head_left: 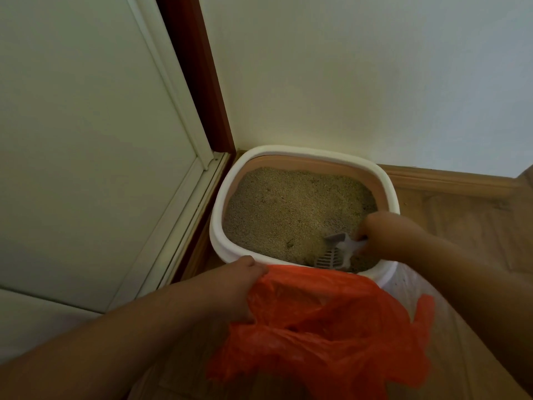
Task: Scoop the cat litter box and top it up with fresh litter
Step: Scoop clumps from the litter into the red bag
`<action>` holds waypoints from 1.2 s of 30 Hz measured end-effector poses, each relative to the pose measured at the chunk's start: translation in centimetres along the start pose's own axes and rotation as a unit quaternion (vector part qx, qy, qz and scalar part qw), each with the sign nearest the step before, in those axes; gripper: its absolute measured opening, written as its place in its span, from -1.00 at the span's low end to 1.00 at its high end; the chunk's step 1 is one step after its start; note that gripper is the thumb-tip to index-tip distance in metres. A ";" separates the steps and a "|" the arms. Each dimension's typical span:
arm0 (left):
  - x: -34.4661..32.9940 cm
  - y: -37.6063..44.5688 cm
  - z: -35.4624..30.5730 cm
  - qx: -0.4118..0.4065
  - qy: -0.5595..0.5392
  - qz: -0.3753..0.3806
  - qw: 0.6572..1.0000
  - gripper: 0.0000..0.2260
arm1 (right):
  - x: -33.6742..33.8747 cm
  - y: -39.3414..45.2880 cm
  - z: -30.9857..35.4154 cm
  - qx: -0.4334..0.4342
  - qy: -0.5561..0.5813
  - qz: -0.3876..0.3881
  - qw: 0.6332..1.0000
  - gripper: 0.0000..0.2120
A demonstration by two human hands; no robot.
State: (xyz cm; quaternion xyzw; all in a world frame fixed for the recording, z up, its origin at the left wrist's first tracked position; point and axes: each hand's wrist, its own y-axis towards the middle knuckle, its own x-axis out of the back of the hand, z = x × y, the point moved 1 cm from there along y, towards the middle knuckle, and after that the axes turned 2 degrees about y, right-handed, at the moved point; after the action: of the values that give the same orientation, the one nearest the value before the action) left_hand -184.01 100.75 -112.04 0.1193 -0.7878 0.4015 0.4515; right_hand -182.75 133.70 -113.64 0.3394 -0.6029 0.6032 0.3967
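Note:
A white litter box (219, 215) with a pinkish inner wall stands in the room's corner, filled with tan litter (288, 209). My right hand (386, 232) grips the handle of a grey slotted scoop (331, 255), whose blade is dug into the litter at the box's near right side. My left hand (239, 284) grips the edge of an orange plastic bag (323, 327) held against the box's near rim. The bag hides the front of the box.
A white door panel (86, 140) with a dark red-brown frame (202, 76) stands to the left. A pale wall (375, 82) rises behind the box, with a wooden skirting board (450, 180) at its foot. Wooden floor (461, 226) extends to the right.

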 end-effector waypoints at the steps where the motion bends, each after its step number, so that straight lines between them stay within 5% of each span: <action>1: 0.0 0.0 0.0 0.000 0.001 -0.002 1.000 -0.19 | 0.8 -0.3 -0.5 -0.008 -0.011 0.004 1.000 -0.83; 7: 0.1 0.3 0.0 0.004 -0.005 0.001 1.000 -0.18 | 1.6 -1.6 -1.3 -0.010 -0.020 0.017 1.000 -0.68; 23: 0.1 0.8 -0.5 -0.002 -0.006 0.007 1.000 -0.19 | 4.6 -1.1 -4.8 -0.079 -0.061 -0.101 0.990 -0.81; 36: 0.0 0.4 -0.3 0.003 -0.014 0.011 1.000 -0.15 | 1.6 -0.5 -4.2 0.029 -0.073 0.068 0.995 -0.65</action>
State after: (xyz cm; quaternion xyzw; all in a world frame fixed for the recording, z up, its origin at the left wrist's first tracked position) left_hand -183.99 101.22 -112.19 0.1173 -0.7943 0.4069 0.4357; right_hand -182.71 137.98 -112.14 0.3517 -0.6344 0.6197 0.2996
